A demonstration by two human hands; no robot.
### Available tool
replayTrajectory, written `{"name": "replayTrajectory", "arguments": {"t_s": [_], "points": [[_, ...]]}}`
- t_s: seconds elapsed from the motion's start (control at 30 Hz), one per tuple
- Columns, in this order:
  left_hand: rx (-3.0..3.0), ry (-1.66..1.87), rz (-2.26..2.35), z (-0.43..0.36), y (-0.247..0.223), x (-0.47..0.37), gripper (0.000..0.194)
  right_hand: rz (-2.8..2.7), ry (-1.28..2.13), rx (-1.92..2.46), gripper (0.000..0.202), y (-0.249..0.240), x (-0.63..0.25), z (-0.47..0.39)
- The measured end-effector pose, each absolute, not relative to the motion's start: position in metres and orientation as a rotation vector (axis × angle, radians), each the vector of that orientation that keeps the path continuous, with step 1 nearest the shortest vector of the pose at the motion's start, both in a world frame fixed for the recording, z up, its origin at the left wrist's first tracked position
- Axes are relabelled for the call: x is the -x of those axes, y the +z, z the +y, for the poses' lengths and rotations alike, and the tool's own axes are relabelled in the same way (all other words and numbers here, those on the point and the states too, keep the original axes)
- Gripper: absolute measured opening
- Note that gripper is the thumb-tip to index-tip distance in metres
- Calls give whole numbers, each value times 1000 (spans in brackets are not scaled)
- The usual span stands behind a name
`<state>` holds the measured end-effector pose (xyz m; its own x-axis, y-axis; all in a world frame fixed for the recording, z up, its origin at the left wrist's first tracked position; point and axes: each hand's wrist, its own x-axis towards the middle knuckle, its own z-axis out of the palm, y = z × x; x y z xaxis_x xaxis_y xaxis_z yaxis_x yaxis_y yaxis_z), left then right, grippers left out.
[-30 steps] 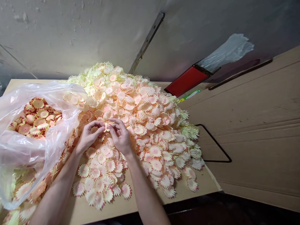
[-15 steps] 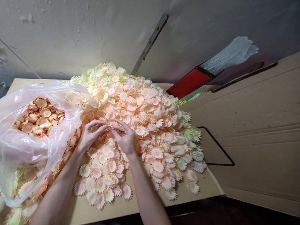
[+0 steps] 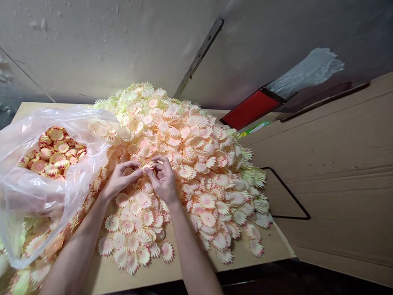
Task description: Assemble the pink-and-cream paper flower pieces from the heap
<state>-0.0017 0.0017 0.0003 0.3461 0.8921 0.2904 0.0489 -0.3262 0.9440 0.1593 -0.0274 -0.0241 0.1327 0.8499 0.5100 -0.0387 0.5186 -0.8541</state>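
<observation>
Both my hands meet over a large heap of artificial flower petal pieces (image 3: pixel 196 152), cream and pale pink with fringed, red-tipped edges. My left hand (image 3: pixel 123 178) pinches one side of a single flower piece (image 3: pixel 147 167) between thumb and fingers. My right hand (image 3: pixel 163 178) grips the opposite side of that same piece, its fingers curled. The fingertips partly cover the piece. To the left of my hands, a translucent plastic bag (image 3: pixel 73 203) lies open, holding more curled flower pieces (image 3: pixel 56 151) with darker red edges.
The heap spreads over a light tabletop (image 3: pixel 153 278). Behind stands a grey wall (image 3: pixel 123 41). At the back right are a red box (image 3: pixel 249 109) with clear plastic on it and a green-and-yellow packet (image 3: pixel 257 128). A cardboard sheet (image 3: pixel 337 182) and a black metal bar (image 3: pixel 291 195) border the right side.
My fingers have shifted around the flower piece, which now shows more plainly between them. My right fingers are more curled. The whole view has moved slightly.
</observation>
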Motion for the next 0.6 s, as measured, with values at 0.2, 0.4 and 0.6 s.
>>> {"name": "replayTrajectory", "arguments": {"t_s": [0.2, 0.4, 0.6], "points": [[-1607, 1049, 766, 0, 2, 3, 35, -1360, 712, 828, 25, -26, -158, -29], [-1680, 1103, 855, -1, 4, 1, 37, -1393, 703, 824, 20, -28, -159, -28], [-1728, 1062, 905, -5, 10, 0, 38, -1394, 713, 846, 24, -27, -161, -29]]}}
